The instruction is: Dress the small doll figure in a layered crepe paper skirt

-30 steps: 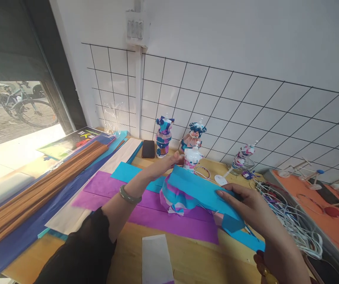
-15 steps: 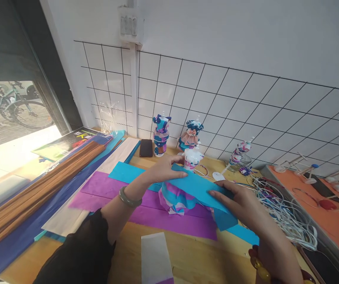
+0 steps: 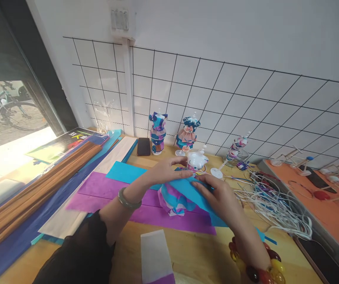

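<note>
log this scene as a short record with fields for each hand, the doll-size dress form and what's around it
left hand: thumb pressing blue paper strip near dress form's waist
right hand: fingers on same strip, beside left hand
dress form: white top, ruffled skirt in blue, purple, white
behind: black phone, two decorated forms by wall
below: purple paper strips
right side: tangled white cords

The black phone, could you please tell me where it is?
The black phone lies left of centre in the head view, on the wooden table beside the blue-purple dressed mannequin.
</note>
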{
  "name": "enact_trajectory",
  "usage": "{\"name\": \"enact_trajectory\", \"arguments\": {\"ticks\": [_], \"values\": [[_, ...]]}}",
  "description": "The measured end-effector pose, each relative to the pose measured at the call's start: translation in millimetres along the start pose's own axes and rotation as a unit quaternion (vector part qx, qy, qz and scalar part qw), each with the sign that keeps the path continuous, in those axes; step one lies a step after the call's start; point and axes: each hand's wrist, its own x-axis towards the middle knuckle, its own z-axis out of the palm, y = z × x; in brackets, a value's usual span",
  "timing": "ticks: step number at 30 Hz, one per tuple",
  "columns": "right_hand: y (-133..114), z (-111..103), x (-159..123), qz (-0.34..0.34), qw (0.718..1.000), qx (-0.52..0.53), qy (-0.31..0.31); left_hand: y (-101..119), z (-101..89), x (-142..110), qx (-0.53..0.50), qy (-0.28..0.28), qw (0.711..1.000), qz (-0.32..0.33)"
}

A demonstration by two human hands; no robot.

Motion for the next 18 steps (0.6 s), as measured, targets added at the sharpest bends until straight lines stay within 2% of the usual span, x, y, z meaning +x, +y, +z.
{"name": "enact_trajectory", "arguments": {"ticks": [3,9,14,18], "values": [[3.5,-2.1,0.7,-0.031,0.999,0.012,-0.038,1.0,-0.7,0.9,-0.005,0.016,1.0,-0.007],[-0.4,-9.8,-1.9,-0.04,0.993,0.03,-0.11,-3.3,-1.2,2.3,-0.015,0.067,0.997,-0.019],[-8.7,-14.0,-4.8,-0.027,0.988,0.075,-0.13,-5.0,-5.2,3.8,-0.051,0.083,0.995,0.0],[-11.8,-13.5,-6.0,-0.01,0.984,0.116,-0.136,-2.2,-7.5,2.7,-0.087,0.077,0.993,-0.021]]}}
